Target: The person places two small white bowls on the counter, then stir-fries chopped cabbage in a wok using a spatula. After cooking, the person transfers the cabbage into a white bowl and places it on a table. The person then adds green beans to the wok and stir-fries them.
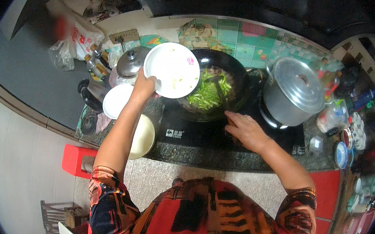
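My left hand (145,85) grips the rim of a white plate (170,69), tilted beside the wok. A few green scraps cling to the plate, which bears a pink flower mark. Sliced green vegetables (206,93) lie in the black wok (237,74) on the gas stove. My right hand (245,129) is closed round the handle of a dark spatula (222,93), whose head rests among the vegetables. The plate hides part of the wok's left rim.
A lidded aluminium pot (287,99) stands on the right burner. Left of the stove are a white bowl (117,101), a cream basin (143,138), a wok lid (131,65) and oil bottles (96,66). Small bowls (341,155) and bagged goods (333,115) crowd the right side.
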Tool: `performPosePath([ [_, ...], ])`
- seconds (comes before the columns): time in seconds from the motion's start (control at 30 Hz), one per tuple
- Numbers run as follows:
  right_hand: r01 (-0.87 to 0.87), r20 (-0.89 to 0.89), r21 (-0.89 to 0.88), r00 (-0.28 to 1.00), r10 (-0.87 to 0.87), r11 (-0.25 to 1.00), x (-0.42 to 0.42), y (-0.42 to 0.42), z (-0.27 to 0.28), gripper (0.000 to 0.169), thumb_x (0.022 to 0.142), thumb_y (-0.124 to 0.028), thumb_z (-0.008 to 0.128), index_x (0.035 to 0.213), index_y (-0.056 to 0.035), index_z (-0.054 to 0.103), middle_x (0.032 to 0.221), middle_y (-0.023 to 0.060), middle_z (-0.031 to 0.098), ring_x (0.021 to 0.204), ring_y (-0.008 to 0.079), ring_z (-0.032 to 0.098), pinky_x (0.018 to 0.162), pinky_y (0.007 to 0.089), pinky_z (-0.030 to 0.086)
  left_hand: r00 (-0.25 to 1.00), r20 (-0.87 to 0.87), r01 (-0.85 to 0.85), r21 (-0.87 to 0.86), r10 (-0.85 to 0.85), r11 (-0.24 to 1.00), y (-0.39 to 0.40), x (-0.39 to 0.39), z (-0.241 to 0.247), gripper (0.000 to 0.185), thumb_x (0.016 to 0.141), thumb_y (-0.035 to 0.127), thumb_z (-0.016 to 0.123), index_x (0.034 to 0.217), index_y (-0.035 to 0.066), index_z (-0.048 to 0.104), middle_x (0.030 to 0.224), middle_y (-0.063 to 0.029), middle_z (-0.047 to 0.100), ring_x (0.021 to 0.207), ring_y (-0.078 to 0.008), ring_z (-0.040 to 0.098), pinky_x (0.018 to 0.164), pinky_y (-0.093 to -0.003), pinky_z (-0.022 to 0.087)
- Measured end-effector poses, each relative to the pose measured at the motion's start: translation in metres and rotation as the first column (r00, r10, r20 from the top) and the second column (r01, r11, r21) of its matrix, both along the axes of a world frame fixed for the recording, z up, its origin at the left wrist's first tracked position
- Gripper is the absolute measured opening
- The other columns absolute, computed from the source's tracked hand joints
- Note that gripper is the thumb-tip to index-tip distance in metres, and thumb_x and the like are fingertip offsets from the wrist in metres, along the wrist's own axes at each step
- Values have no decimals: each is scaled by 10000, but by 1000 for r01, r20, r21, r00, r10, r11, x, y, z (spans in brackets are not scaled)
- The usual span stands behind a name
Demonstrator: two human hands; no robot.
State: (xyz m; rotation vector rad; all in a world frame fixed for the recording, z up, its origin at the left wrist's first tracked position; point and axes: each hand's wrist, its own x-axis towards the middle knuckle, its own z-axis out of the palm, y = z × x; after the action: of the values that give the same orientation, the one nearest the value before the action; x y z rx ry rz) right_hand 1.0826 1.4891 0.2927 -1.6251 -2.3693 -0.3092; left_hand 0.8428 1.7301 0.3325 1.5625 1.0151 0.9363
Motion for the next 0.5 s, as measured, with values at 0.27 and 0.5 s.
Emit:
performPosePath([
  [0.27, 58, -69, 343, 997, -36, 938, -3, 100, 57, 419, 774, -14, 458, 1193, 9, 454, 1247, 186, 443, 1191, 314, 402, 959, 387, 376, 994, -52, 97, 90, -93, 991, -12, 28, 8, 511, 757, 59, 409, 1246, -22, 285, 921, -239, 560, 580, -243, 609, 389, -283, 483],
  [0.5, 43, -70, 328, 997, -21, 944, -11, 181, 62, 395, 755, -19, 504, 1147, 25, 489, 1175, 198, 494, 1122, 340, 455, 926, 393, 400, 992, -100, 83, 69, -76, 994, -15, 43, 20, 514, 765, 76, 429, 1255, 6, 292, 944, -241, 561, 613, -272, 619, 406, -313, 509],
])
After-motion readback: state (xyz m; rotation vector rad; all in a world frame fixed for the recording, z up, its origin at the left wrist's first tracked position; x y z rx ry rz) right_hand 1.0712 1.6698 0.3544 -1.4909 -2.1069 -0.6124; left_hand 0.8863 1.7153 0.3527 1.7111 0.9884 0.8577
